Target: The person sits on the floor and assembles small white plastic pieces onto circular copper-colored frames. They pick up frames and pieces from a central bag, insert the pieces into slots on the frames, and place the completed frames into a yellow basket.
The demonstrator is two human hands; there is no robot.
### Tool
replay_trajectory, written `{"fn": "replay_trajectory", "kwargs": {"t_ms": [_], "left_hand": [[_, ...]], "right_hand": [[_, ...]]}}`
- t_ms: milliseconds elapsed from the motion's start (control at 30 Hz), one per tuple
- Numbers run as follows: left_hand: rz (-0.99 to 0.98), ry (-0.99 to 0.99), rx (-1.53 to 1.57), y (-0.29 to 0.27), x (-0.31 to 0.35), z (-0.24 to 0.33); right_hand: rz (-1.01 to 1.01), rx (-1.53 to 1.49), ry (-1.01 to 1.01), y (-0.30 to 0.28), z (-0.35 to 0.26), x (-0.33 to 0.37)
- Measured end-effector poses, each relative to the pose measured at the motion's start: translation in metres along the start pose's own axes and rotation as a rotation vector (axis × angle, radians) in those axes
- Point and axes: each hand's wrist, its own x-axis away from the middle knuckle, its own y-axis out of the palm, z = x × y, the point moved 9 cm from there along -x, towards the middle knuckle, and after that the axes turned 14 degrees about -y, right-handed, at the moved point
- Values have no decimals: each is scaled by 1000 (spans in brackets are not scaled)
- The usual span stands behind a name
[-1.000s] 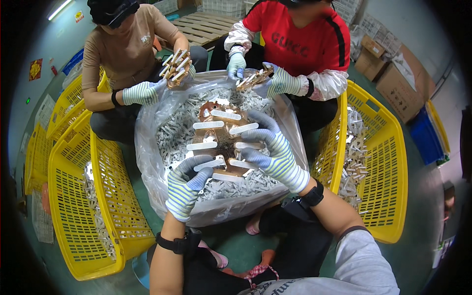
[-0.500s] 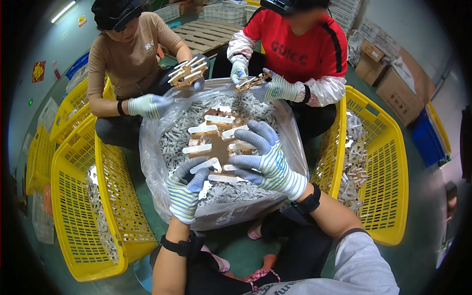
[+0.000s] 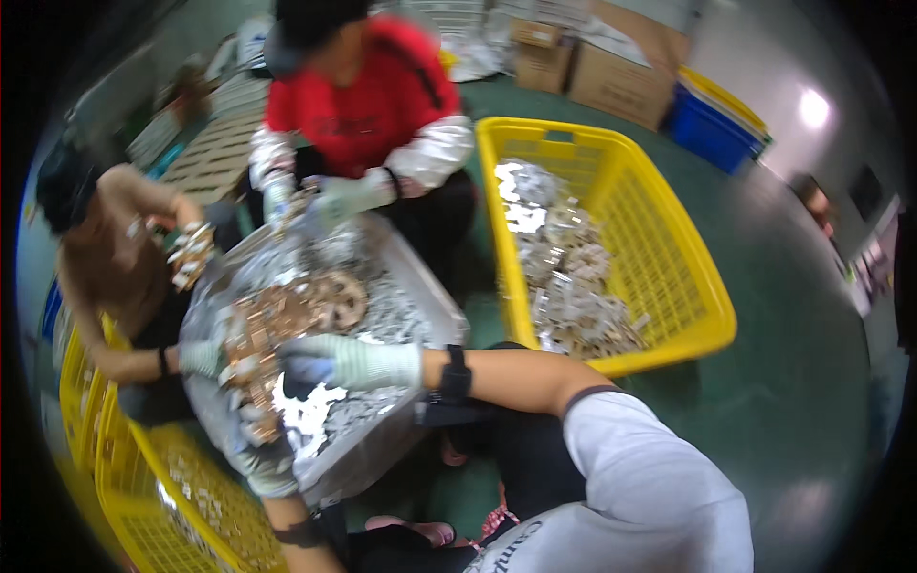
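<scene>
My right hand, in a striped glove with blue-grey fingers, reaches left across the bag-lined container. Its blurred fingertips lie against a copper-coloured cut-out plate with pale strips on it. At the plate's lower end is my left hand, also gloved, its fingers seemingly curled round that end. Motion smears both sets of fingers. Beside the plate lie a round copper-coloured openwork piece and shiny silver sheet scraps, on a heap of small grey strips.
On the right stands a yellow basket with loose metal pieces. More yellow baskets stand at lower left. One co-worker's gloved hand is near the plate; another co-worker's hands hold a piece at the far rim. Cardboard boxes lie behind.
The view has swung right, so the container and co-workers now appear further left. My right hand's spread fingers have drawn closer together. The round copper-coloured piece now shows beside the plate.
</scene>
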Motion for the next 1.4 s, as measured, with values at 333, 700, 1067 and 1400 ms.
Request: {"fn": "replay_trajectory", "kwargs": {"t_ms": [333,700,1067,1400], "left_hand": [[-76,-156,-207,71,9,0],[28,-190,-465,3,4,5],[360,-206,-637,-113,94,115],[1033,346,-271,-127,417,189]], "right_hand": [[672,401,-216,-200,-252,72],[290,1564,1691,-470,-267,504],[290,1018,2085,-447,-214,672],[-288,1402,1800,-455,-172,653]]}}
